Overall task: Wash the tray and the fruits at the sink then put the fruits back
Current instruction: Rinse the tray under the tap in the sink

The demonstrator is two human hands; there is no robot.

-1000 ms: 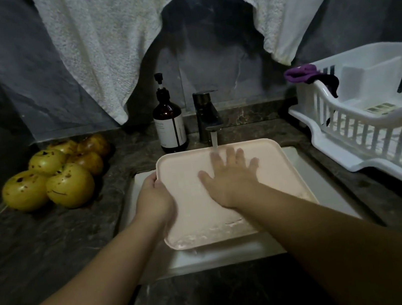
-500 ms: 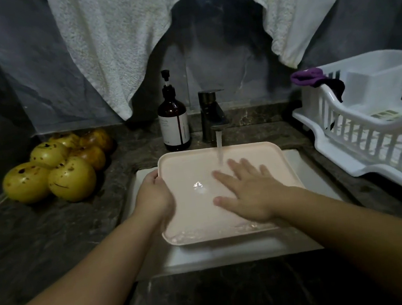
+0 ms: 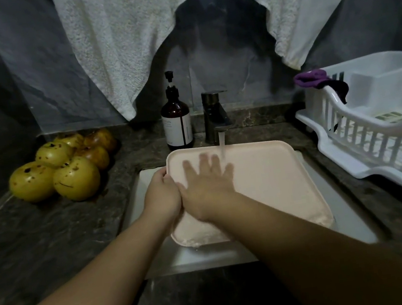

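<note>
Right hand: you slid it from the tray's 4 o'clock to its 9 o'clock, fingers spread flat
Left hand: kept gripping the tray's 9 o'clock rim

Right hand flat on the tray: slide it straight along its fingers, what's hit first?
Probably the water stream by the right hand's fingertips, then the tray's far rim. Depth is unclear.

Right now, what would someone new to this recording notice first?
The pale pink tray held over the white sink at centre, water from the dark faucet running onto it. The left hand grips its left rim while the right hand lies flat on its surface. On the counter to the left sits a heap of spotted yellow fruits.
</note>
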